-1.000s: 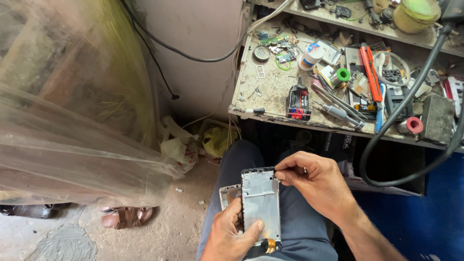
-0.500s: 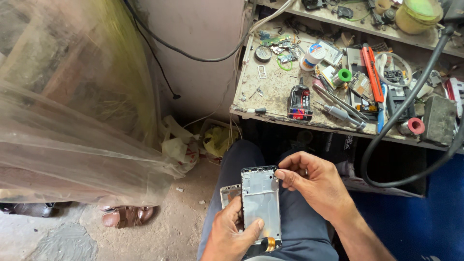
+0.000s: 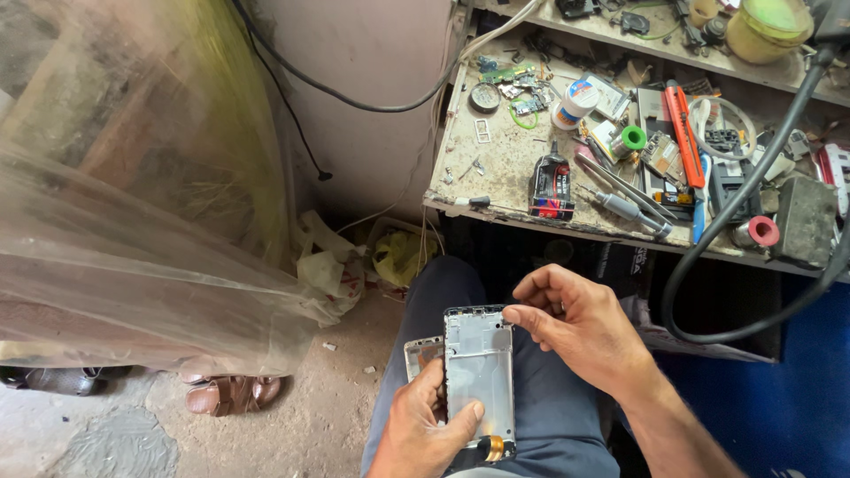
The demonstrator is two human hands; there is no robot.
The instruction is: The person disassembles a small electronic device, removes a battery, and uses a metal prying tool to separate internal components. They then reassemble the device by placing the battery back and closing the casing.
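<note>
My left hand grips the phone frame over my lap, thumb across its lower face; the other fingers are hidden behind it. My right hand pinches its top right corner. A second panel peeks out behind, mostly covered. The frame's bottom end is cut off.

Left hand cut by bottom edge; second phone part mostly hidden behind frame.

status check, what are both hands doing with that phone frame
Left hand grips the phone frame from below. Right hand fingers pinch its top right corner. Second panel tucked behind; nothing blocking.
</note>
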